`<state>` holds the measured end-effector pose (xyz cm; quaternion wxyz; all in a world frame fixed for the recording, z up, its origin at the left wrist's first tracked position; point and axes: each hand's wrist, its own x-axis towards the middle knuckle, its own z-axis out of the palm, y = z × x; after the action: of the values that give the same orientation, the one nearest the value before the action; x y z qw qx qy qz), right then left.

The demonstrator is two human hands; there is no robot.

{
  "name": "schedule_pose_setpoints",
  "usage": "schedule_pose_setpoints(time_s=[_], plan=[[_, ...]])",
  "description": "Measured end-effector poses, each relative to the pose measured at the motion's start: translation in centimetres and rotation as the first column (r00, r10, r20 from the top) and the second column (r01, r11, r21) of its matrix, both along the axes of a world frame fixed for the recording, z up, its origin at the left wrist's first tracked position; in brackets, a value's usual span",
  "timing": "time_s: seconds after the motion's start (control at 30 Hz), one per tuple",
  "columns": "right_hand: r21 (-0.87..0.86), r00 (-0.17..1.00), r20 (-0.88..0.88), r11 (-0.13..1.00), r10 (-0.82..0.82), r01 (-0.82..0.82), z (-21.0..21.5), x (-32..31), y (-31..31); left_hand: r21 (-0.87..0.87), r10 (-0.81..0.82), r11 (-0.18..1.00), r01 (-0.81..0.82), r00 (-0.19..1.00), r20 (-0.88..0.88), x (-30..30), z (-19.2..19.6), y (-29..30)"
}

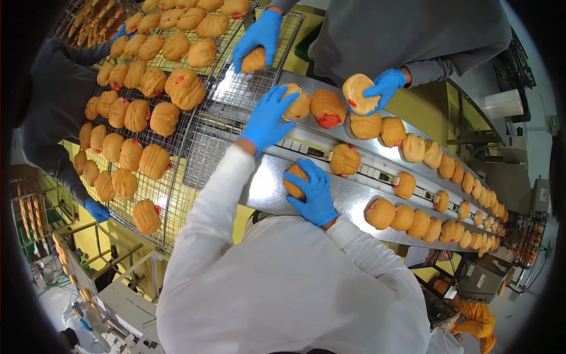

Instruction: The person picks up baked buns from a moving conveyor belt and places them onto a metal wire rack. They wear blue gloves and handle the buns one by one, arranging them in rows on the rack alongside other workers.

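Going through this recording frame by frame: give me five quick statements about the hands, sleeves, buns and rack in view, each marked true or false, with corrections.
1. The person's left hand and right hand are both gloved in blue. True.
2. The right hand touches nothing but bare metal. False: its fingers are around a bun.
3. Across the conveyor, a gray-sleeved co-worker's hands each have a bun. True.
4. The large wire rack of buns lies to the person's right. False: the wire rack is on the left.
5. The person's sleeves are orange. False: the sleeves are white.
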<state>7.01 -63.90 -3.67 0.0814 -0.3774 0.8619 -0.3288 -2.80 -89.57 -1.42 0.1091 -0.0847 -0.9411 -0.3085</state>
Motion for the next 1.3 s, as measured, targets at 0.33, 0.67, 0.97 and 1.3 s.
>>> schedule_pose_setpoints(time_s=[0.33,0.67,0.97,1.3], plan=[[-0.003,0.866,-0.084,0.869,-0.493,0.494,-0.8,-6.2,-2.5,-0.346,0.086,0.938,-0.021,0.981,0.173,-0.8,0.8,-0.1],[-0.303,0.873,0.075,0.823,-0.481,0.48,-0.6,-7.7,-5.6,-0.327,0.174,0.941,-0.086,0.952,0.252,6.3,-1.3,-4.2],[-0.053,0.84,-0.175,0.857,-0.513,0.512,-1.9,-16.4,-16.8,-0.238,-0.007,0.97,0.048,0.985,0.171,6.6,-4.7,-7.2],[0.298,0.909,-0.109,0.859,-0.402,0.416,0.1,-17.9,-22.4,0.499,0.136,0.849,-0.171,0.985,0.106,7.0,-5.9,-7.8]])
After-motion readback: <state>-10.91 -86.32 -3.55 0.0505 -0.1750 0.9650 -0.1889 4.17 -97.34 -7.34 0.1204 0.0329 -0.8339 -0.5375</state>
